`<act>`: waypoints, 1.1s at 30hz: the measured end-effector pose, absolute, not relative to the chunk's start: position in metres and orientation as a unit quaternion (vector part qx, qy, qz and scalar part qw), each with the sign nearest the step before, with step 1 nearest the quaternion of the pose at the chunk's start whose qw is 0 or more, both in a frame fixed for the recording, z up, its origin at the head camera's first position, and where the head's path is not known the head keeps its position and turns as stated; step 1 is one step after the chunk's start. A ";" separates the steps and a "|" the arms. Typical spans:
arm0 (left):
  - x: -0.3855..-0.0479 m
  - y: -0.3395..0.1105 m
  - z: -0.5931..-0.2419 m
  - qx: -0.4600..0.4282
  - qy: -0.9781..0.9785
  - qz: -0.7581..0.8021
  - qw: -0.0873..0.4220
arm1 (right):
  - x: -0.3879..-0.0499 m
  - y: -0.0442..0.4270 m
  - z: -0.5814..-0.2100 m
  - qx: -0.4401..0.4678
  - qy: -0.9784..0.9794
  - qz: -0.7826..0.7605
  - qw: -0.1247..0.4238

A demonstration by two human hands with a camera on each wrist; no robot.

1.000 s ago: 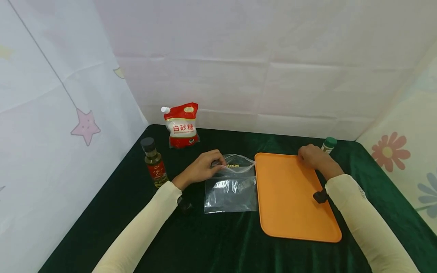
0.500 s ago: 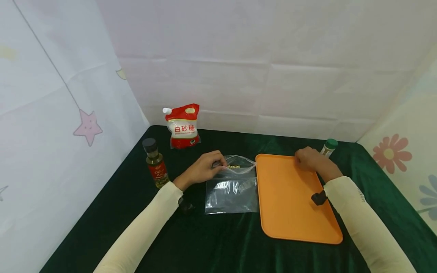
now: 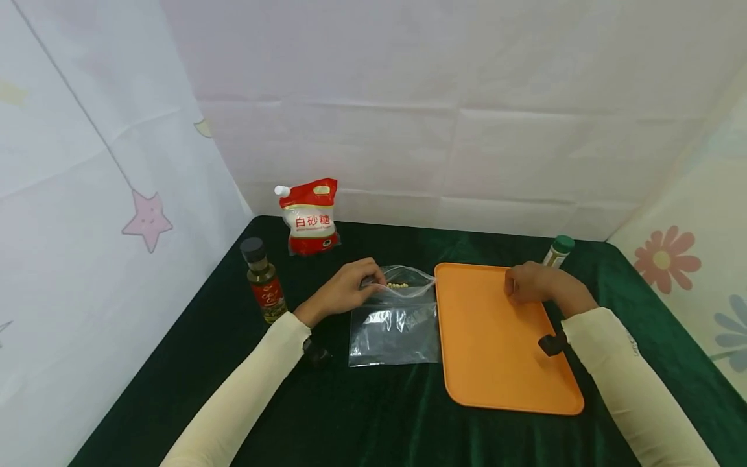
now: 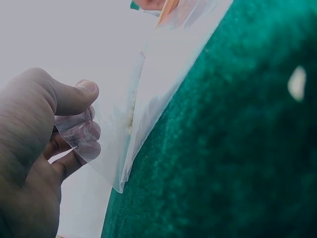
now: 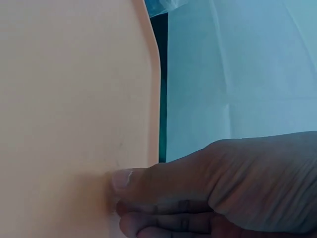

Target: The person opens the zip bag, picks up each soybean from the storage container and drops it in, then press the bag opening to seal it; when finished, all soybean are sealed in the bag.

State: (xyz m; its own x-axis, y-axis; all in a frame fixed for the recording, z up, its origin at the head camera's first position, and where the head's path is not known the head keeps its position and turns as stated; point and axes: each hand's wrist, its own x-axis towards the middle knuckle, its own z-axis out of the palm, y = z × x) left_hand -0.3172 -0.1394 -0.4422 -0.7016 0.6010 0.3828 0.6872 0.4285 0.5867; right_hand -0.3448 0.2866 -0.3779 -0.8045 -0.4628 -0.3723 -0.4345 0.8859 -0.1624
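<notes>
In the head view my left hand (image 3: 350,287) pinches the rim of a clear zip bag (image 3: 395,334), holding its mouth apart. Small pale-yellow pellets (image 3: 398,285) lie inside; their kind is too small to tell. The left wrist view shows the thumb and fingers pinching the plastic film (image 4: 111,148). My right hand (image 3: 543,285) is over the back right part of an orange tray (image 3: 496,350), fingers curled. In the right wrist view its thumb meets the bent fingers close to the tray surface. No object shows between them, though the fingertips are partly hidden.
A bottle with a black cap (image 3: 267,285) stands left of the left hand. Behind it is a red and white sugar pouch (image 3: 311,220). A green-capped container (image 3: 559,251) stands behind the right hand. Dark green cloth (image 3: 362,421) covers the table, with pale curtains (image 3: 443,117) behind.
My right hand has shifted from the tray's back edge a little toward me, its fingers now over the tray surface. The left hand and bag keep their places.
</notes>
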 end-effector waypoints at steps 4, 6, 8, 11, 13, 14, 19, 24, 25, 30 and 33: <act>-0.317 -0.141 -0.445 -0.382 -0.843 -0.375 0.054 | -0.345 0.283 -0.387 -0.242 0.952 -0.048 0.183; -0.316 -0.140 -0.446 -0.384 -0.842 -0.375 0.051 | -0.347 0.284 -0.391 -0.237 0.953 -0.048 0.183; -0.316 -0.140 -0.446 -0.385 -0.842 -0.375 0.051 | -0.349 0.284 -0.392 -0.232 0.955 -0.045 0.179; -0.317 -0.140 -0.444 -0.386 -0.841 -0.375 0.056 | -0.352 0.284 -0.393 -0.220 0.959 -0.042 0.175; -0.317 -0.141 -0.443 -0.386 -0.841 -0.374 0.057 | -0.355 0.285 -0.394 -0.216 0.960 -0.044 0.172; -0.317 -0.141 -0.443 -0.386 -0.841 -0.374 0.057 | -0.355 0.285 -0.395 -0.214 0.961 -0.046 0.172; -0.317 -0.141 -0.443 -0.387 -0.840 -0.375 0.056 | -0.357 0.286 -0.400 -0.226 0.961 -0.045 0.152; -0.317 -0.141 -0.444 -0.387 -0.841 -0.375 0.055 | -0.355 0.279 -0.400 -0.260 0.956 -0.056 0.120; -0.317 -0.141 -0.444 -0.388 -0.840 -0.375 0.056 | -0.354 0.276 -0.399 -0.270 0.954 -0.062 0.112; -0.317 -0.140 -0.442 -0.391 -0.837 -0.377 0.059 | -0.350 0.255 -0.388 -0.312 0.942 -0.102 0.061; -0.317 -0.140 -0.442 -0.389 -0.839 -0.377 0.057 | -0.347 0.240 -0.380 -0.332 0.934 -0.128 0.043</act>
State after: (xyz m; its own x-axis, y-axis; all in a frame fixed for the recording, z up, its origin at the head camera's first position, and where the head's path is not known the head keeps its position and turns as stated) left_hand -0.3170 -0.1404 -0.4422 -0.6914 0.6094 0.3880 0.6948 0.4135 0.5885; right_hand -0.3472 0.2399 -0.3800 -0.7760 -0.6308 0.0036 -0.6086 0.7472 -0.2672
